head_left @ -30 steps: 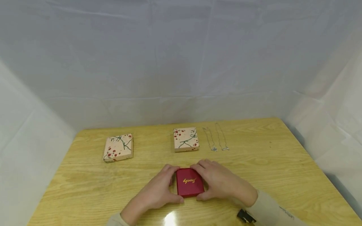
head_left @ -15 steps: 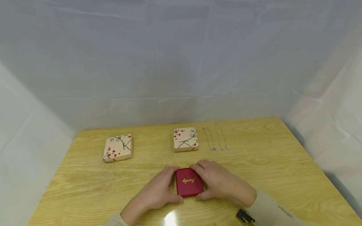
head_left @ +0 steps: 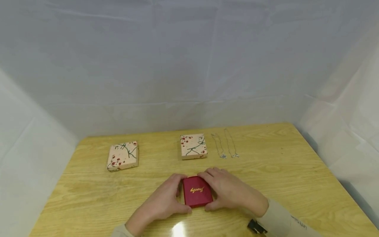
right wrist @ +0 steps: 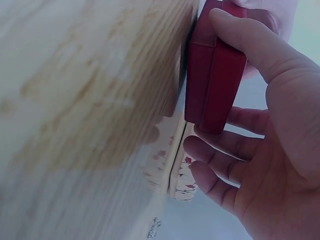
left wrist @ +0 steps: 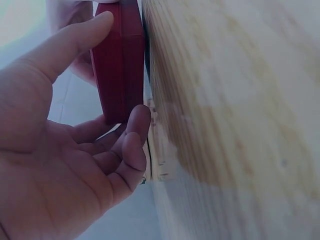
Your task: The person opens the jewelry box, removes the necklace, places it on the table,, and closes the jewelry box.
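A dark red jewelry box [head_left: 197, 192] with gold "Jewelry" lettering, upside down from here, lies closed near the front of the table. My left hand [head_left: 165, 199] grips its left side, thumb at the near edge and fingers at the far edge. From the right, my right hand [head_left: 229, 191] holds it the same way. In the left wrist view the box [left wrist: 116, 62] shows a seam along its side, with the thumb on it. The right wrist view has the box [right wrist: 212, 75] between thumb and curled fingers.
Two cream boxes with a red blossom pattern stand farther back, one at left [head_left: 122, 156] and one in the middle [head_left: 193, 145]. Two thin chain necklaces with pendants, a left one [head_left: 223, 156] and a right one [head_left: 235, 155], lie right of the middle box. White cloth [head_left: 177, 65] encloses the table.
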{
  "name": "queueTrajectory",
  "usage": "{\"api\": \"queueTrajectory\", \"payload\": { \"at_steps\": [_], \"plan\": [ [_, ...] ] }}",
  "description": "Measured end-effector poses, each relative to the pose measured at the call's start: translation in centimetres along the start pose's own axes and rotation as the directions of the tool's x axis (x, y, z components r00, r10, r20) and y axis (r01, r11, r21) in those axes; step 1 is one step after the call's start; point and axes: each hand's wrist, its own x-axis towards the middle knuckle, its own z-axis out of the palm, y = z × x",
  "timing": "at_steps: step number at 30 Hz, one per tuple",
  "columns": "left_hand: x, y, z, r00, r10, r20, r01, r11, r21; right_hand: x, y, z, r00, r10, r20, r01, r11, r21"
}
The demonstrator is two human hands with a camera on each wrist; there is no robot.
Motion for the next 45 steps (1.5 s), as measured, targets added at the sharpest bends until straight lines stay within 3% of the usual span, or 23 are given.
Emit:
{"api": "queueTrajectory", "payload": {
  "at_steps": [9,20,27,35,45],
  "plan": [
    [-0.1,0.0,-0.5,0.999,-0.023,-0.035,0.023,1.000,-0.007,-0.4,0.2,-0.6,1.000,0.019,-0.018,-0.019,1.000,0.012],
    [-0.3,0.2,-2.7,0.995,-0.062,-0.080,0.063,0.998,0.005,-1.6,0.8,-1.5,0.997,0.064,-0.035,-0.064,0.998,0.012],
    [-0.4,-0.2,-5.0,0.989,-0.074,-0.125,0.078,0.997,0.026,-2.5,1.0,-1.8,0.996,0.031,-0.087,-0.032,0.999,-0.009],
    [0.0,-1.3,-7.9,0.989,-0.057,-0.136,0.064,0.997,0.044,-3.6,1.3,-2.2,0.994,0.022,-0.103,-0.023,1.000,-0.007],
    [1.4,-3.3,-10.5,0.983,-0.090,-0.163,0.108,0.989,0.106,-4.9,1.4,-2.3,0.991,0.005,-0.132,-0.005,1.000,0.002]
  ]
}}
